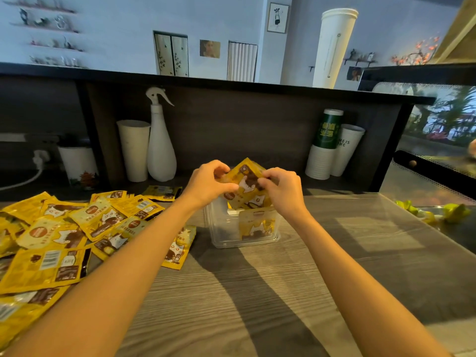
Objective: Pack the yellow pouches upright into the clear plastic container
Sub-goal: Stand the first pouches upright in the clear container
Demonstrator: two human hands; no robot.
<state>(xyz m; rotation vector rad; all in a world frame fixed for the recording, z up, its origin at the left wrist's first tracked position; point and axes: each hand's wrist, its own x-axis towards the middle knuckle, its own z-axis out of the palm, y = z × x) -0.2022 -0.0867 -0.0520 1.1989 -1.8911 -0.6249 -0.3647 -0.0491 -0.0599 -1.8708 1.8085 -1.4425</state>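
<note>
The fingertips of the left hand (pixel 211 186) pinch the left edge of a yellow pouch (pixel 247 187), and those of the right hand (pixel 280 189) pinch its right edge, so both hands are clamped on the one pouch; it is tilted, a corner uppermost, and its lower end dips into the open top of the clear plastic container (pixel 219 228); whether a second pouch lies behind it in the grip cannot be told. The container stands on the wooden counter (pixel 257 292), about the middle of the scene; inside it, against the near right wall, one packed pouch (pixel 257 225) stands upright, and the left part of the container shows clear through. To the left, a heap of loose pouches (pixel 59 243) lies flat and overlapping on the counter, more than a dozen, the exact count unclear; the nearest of them lies just left of the container. At the far edge stand a white spray bottle (pixel 161 148) and one tall white cup (pixel 134 150) beside it; further right, two stacks of paper cups (pixel 332 150), one topped by a green cup.
</note>
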